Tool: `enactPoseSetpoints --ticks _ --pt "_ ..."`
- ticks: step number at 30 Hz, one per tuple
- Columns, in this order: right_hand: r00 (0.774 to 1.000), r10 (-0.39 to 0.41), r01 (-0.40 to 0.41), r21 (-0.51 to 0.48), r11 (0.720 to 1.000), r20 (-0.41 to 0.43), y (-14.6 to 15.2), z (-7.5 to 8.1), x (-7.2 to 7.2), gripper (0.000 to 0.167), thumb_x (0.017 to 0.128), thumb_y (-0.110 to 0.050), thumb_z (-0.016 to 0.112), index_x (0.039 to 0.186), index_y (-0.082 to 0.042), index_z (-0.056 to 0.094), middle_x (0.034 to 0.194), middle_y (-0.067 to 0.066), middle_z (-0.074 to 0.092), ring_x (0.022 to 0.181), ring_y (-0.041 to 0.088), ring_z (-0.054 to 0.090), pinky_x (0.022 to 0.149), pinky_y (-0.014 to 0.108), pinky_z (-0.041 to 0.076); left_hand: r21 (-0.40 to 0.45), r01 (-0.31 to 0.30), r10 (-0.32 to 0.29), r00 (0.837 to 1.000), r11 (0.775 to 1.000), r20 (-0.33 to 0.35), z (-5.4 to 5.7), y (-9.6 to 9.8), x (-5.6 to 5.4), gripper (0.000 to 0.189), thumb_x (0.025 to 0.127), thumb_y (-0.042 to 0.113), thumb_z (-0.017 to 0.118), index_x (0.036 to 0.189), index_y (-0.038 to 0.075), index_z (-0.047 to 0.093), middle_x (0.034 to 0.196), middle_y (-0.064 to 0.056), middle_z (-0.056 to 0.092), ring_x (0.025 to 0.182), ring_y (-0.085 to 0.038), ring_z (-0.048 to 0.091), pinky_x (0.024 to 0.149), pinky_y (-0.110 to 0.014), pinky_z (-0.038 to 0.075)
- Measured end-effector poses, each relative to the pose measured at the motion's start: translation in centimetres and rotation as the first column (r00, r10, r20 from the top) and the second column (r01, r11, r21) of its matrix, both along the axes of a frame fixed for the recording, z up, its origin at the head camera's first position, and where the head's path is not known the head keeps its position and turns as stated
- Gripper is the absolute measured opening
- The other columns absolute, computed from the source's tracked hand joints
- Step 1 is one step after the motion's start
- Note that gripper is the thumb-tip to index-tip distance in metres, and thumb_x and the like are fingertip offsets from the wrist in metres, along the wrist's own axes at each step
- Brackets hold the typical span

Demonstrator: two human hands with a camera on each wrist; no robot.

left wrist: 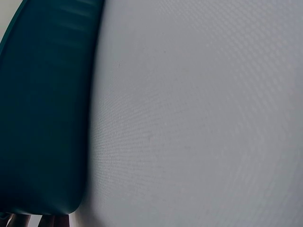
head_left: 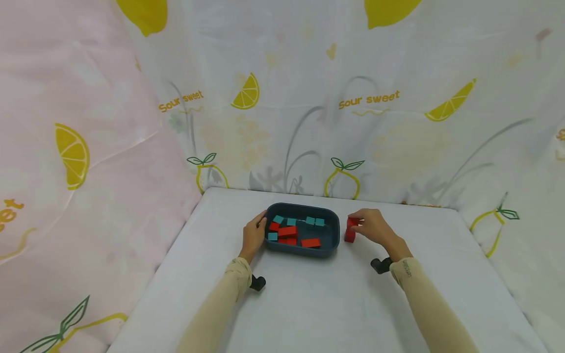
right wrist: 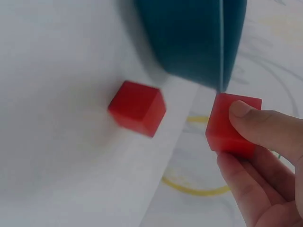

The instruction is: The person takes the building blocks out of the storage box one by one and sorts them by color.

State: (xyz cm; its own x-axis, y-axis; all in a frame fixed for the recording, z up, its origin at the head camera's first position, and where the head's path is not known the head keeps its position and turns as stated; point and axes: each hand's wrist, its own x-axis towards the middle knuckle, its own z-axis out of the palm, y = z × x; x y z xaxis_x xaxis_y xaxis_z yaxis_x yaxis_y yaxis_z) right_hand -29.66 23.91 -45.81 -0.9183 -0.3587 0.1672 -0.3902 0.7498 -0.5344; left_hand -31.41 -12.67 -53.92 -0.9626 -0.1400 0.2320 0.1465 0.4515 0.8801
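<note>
Right wrist view: fingers [right wrist: 247, 187] pinch a smooth, flat-faced red block [right wrist: 221, 125].

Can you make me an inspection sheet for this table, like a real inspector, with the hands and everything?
Surface: white tabletop.
Job's things: dark blue tray holding red blocks and teal blocks; one red cube on the tabletop beside it.
Clutter: nothing seen.
Grippers: left hand touches the tray's left end; right hand pinches another red block; a black piece at each wrist.
Cables: nothing seen.
Surroundings: lemon-print cloth behind and at both sides.
</note>
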Motion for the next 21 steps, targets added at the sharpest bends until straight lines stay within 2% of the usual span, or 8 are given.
enactPoseSetpoints --ticks 7,14,21 --pt "0.999 -0.042 0.040 0.055 0.998 0.032 1.7 -1.3 0.1 0.033 0.082 -0.001 0.075 0.114 0.006 0.069 0.104 0.018 0.069 0.095 0.033 0.064 0.085 0.047 0.054 -0.004 -0.002 0.002 1.000 1.000 0.014 -0.1 -0.2 0.0 0.037 0.102 0.018 0.053 0.137 0.008 0.058 0.136 -0.013 0.057 0.128 -0.030 0.051 0.105 -0.047 0.040" --pt "0.992 -0.079 0.074 0.053 0.996 0.097 2.7 -3.2 0.4 0.033 0.082 0.000 0.075 0.114 0.006 0.069 0.104 0.018 0.069 0.097 0.032 0.064 0.086 0.048 0.053 -0.002 0.001 -0.001 1.000 1.000 0.019 -0.2 -0.1 0.0 0.036 0.102 0.019 0.053 0.137 0.009 0.058 0.135 -0.013 0.057 0.128 -0.030 0.051 0.106 -0.046 0.040" --pt "0.993 -0.075 0.074 0.023 0.997 0.092 2.8 -4.4 0.4 0.033 0.081 0.003 0.074 0.113 0.007 0.069 0.106 0.022 0.068 0.100 0.036 0.063 0.088 0.050 0.052 0.016 0.005 -0.005 1.000 1.000 0.026 -0.1 0.0 0.0 0.036 0.102 0.019 0.053 0.137 0.010 0.058 0.135 -0.012 0.057 0.128 -0.030 0.050 0.106 -0.046 0.039"
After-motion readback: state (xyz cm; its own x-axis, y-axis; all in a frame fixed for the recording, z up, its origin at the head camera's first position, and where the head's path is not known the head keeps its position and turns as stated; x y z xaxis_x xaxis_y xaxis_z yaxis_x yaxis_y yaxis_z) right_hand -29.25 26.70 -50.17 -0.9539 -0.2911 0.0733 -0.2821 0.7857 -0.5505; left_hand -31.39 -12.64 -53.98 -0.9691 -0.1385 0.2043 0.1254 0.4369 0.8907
